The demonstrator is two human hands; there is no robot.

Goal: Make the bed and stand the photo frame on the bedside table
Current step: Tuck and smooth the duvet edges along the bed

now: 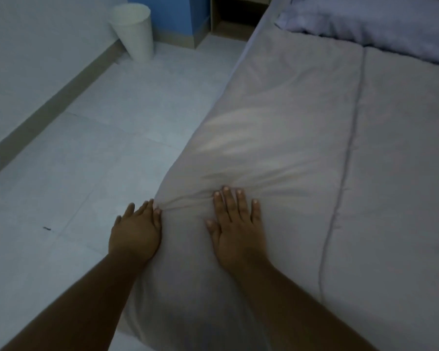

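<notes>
A grey duvet (302,138) covers the bed and fills the right half of the view, with a stitched seam running down it. My right hand (236,224) lies flat on top of the duvet near its left edge, fingers straight and spread. My left hand (136,231) presses against the duvet's side edge with straight fingers, and small creases fan out between the two hands. A pale blue pillow (380,26) lies at the head of the bed, top right. No photo frame shows in this view.
A white waste bin (134,34) leans against the wall at the top left. Beside it stand a blue panel (173,13) and a wooden bedside unit (236,19) with an open shelf. Pale floor tiles (91,153) stretch along the bed's left side.
</notes>
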